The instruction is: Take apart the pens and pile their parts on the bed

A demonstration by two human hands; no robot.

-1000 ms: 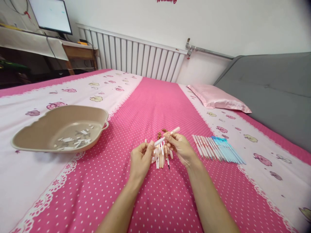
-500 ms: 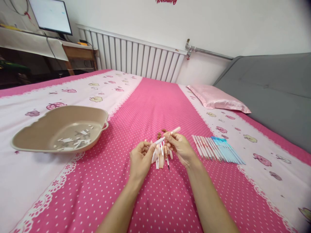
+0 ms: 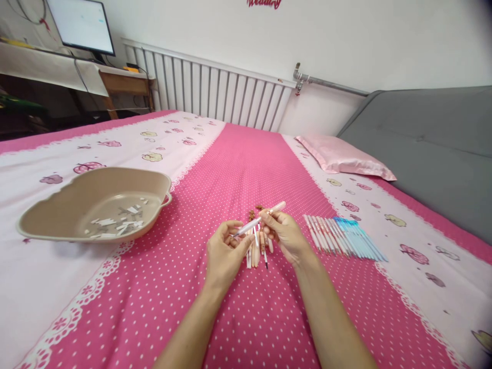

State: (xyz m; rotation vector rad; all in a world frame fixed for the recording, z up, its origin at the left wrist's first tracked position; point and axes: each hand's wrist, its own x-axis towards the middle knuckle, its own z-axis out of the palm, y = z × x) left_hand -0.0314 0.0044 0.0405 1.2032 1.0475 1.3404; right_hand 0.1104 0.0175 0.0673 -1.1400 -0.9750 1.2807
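Observation:
A pale pink and white pen [image 3: 249,225] is held slanted above the bed, its capped end up to the right. My right hand [image 3: 284,233] pinches it around the middle between thumb and fingers. My left hand [image 3: 226,248] is at the pen's lower left end, thumb and fingers apart; whether a finger touches the pen I cannot tell. Below the hands lies a bunch of pen parts [image 3: 255,253], white, peach and orange, partly hidden by the fingers. Small brown pieces [image 3: 252,214] lie just behind them.
Right of my hands lies a row of pink pens [image 3: 326,233] beside several light-blue pens [image 3: 359,238]. A beige basin [image 3: 92,179] with white scraps inside stands on the left. A pink pillow [image 3: 346,156] lies at the back right, by the grey headboard [image 3: 430,128].
My left thumb has come off the pen and moved down, and the left fingers have spread. The right hand keeps its grip on the pen, nearly unmoved.

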